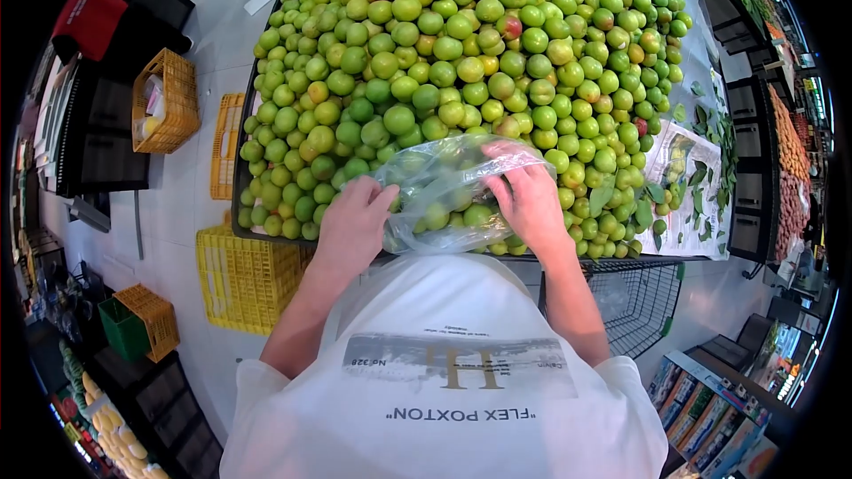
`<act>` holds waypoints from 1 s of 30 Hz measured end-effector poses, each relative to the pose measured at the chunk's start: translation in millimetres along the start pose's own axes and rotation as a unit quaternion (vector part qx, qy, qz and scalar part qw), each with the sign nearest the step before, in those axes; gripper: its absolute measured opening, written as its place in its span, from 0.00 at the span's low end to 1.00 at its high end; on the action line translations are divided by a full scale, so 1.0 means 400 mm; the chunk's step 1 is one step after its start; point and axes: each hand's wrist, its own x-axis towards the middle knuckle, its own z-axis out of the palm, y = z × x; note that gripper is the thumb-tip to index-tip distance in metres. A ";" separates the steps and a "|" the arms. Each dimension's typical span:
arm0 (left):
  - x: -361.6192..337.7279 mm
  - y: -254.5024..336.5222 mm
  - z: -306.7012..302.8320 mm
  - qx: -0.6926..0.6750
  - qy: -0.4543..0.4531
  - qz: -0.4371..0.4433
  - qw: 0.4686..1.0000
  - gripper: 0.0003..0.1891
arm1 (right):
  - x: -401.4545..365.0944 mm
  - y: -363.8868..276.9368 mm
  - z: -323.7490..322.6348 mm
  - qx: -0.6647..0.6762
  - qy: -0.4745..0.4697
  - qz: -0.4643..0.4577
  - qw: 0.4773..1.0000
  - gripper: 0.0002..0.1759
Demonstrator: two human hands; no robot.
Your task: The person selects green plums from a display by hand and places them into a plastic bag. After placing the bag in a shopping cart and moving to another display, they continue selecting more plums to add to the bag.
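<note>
A clear plastic bag (435, 191) with several green fruits inside rests on the front edge of a big heap of green fruit (461, 62). My left hand (353, 222) grips the bag's left side. My right hand (530, 195) holds the bag's right side near its mouth, fingers over the plastic. Both hands are close to my white shirt at the display's near edge.
The black display bin (238, 213) holds the fruit. Yellow crates (244, 279) stand on the floor at left, with an orange basket (166, 102) further left. A black wire cart (635, 302) is at my right. Loose leaves on newspaper (688, 186) lie right of the heap.
</note>
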 end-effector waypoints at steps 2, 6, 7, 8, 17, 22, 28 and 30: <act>0.005 -0.007 -0.004 0.032 -0.024 0.020 0.999 0.23 | 0.000 0.008 -0.004 -0.001 -0.004 0.014 1.000 0.18; 0.007 -0.026 0.007 0.027 -0.048 0.012 0.998 0.24 | 0.011 0.005 -0.023 0.062 -0.005 0.021 0.998 0.14; 0.007 -0.027 0.007 0.012 -0.050 -0.003 0.999 0.24 | 0.015 0.000 -0.022 0.097 0.000 0.036 0.995 0.13; 0.008 -0.028 0.004 0.013 -0.052 0.004 0.999 0.24 | 0.019 -0.005 -0.022 0.133 0.005 0.052 0.990 0.13; 0.068 0.162 -0.117 -0.207 0.161 0.007 0.965 0.23 | 0.076 -0.024 -0.001 0.194 -0.016 0.063 0.979 0.10; 0.145 0.193 0.030 -0.148 0.034 0.133 0.979 0.25 | 0.099 -0.012 0.001 0.200 -0.003 0.063 0.978 0.11; 0.169 0.113 0.064 0.011 0.049 0.144 0.988 0.29 | 0.097 0.035 -0.025 0.180 0.030 0.071 0.981 0.11; 0.164 0.114 0.065 0.045 0.038 0.120 0.991 0.30 | 0.110 0.056 -0.039 0.116 0.101 0.053 0.987 0.11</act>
